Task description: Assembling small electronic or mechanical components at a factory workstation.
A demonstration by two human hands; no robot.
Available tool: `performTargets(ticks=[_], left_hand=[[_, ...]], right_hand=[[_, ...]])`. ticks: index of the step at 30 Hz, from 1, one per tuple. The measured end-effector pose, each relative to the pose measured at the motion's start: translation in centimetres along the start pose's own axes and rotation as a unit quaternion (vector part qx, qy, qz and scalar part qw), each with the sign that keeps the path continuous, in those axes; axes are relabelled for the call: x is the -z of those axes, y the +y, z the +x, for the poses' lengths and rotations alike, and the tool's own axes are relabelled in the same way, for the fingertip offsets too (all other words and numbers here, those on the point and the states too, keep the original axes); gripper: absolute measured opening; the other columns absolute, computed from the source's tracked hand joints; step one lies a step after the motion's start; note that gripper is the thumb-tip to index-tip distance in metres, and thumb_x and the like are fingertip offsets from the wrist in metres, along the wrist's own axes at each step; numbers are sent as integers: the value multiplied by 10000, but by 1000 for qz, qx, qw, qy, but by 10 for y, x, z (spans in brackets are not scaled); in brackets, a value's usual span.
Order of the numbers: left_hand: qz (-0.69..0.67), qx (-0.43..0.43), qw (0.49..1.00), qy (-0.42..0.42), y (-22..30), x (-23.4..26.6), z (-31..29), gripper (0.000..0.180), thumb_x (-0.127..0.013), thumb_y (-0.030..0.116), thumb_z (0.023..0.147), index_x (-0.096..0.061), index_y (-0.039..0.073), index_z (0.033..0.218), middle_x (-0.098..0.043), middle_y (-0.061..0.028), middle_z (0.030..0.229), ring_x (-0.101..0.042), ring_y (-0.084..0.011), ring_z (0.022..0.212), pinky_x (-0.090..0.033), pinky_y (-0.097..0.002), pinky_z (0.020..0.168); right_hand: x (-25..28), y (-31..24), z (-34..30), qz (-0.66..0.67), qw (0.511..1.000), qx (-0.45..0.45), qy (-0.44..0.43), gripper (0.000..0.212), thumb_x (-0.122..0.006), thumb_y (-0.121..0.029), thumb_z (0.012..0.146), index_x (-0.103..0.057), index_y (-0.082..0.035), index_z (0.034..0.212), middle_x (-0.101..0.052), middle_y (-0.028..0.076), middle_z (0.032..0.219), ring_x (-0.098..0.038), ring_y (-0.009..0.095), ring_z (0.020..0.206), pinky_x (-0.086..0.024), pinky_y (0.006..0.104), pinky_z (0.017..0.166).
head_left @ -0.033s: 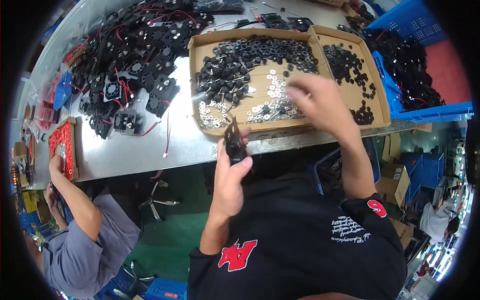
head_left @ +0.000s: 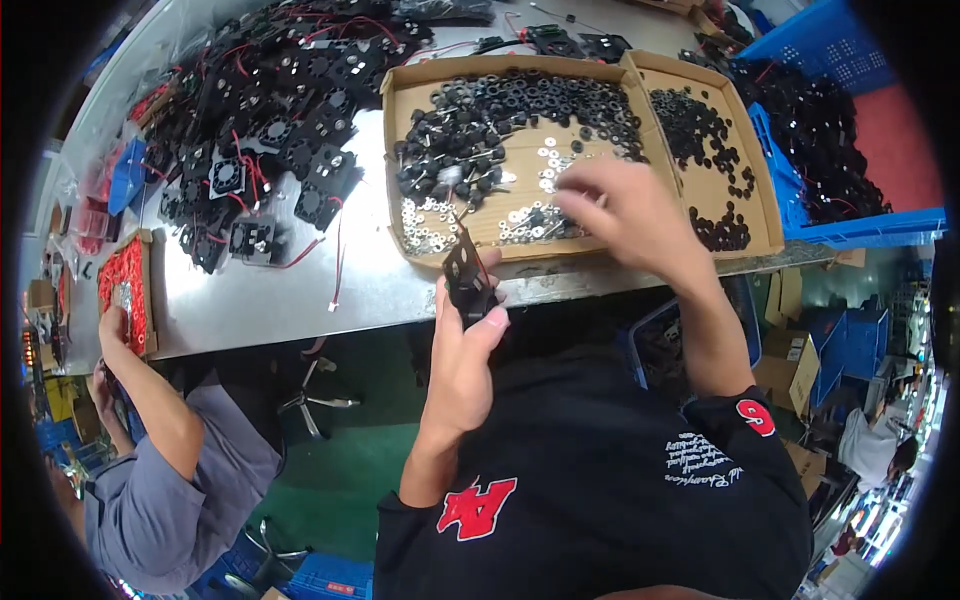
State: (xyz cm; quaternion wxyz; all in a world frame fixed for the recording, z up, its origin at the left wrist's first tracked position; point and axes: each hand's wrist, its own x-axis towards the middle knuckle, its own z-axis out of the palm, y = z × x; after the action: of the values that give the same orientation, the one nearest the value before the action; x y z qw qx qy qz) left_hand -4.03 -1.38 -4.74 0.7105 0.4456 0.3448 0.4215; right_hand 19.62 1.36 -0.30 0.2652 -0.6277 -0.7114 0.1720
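The left hand (head_left: pixel 462 370) is shut tight on a black part (head_left: pixel 462 275), by the near edge of the cardboard tray (head_left: pixel 530 145). The right hand (head_left: pixel 635 215) is over the tray's silver rings (head_left: pixel 525 222); I can't tell if it pinches one. Lots of loose rings look left. Far left, black fan parts (head_left: pixel 290 120) lie piled up.

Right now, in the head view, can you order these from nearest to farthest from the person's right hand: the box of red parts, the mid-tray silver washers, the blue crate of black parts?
From the right hand:
1. Mid-tray silver washers: just left of its fingers.
2. Blue crate: to the right, past the cardboard.
3. Box of red parts: far left.
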Motion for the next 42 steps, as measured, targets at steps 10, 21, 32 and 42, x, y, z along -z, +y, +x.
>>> performTargets(ticks=[10,21,32,42], left_hand=[[26,1,996,84,23,10,-14,250,-633,52,897,-596,-57,1119,-682,-88,1015,-619,-111,914,-481,-264,855],[-85,-27,993,83,15,22,-10,351,-618,74,857,-546,-53,1176,-650,-83,1001,-598,-104,884,-472,-244,821],[67,-63,990,106,8,-9,8,424,-440,45,891,-416,-85,1294,-564,-128,1157,-526,-170,1045,-408,-295,926],[90,-113,972,184,-5,-27,15,481,-586,250,913,-448,-61,1253,-588,-131,1032,-562,-129,849,-469,-248,789]], right_hand=[[-49,-20,68,-63,995,68,-46,197,-648,-159,846,-601,4,947,-633,165,899,-618,336,838,-494,402,743],[-37,-26,52,-146,984,83,-55,232,-623,-160,841,-677,-5,1006,-619,138,903,-661,250,789,-519,345,709],[-36,-50,7,502,862,49,55,207,-544,-75,945,-620,39,1101,-643,93,1006,-669,179,926,-553,287,804],[-30,-41,-26,531,841,-96,-37,168,-541,-36,925,-618,61,1039,-578,82,983,-646,109,759,-554,225,657]])
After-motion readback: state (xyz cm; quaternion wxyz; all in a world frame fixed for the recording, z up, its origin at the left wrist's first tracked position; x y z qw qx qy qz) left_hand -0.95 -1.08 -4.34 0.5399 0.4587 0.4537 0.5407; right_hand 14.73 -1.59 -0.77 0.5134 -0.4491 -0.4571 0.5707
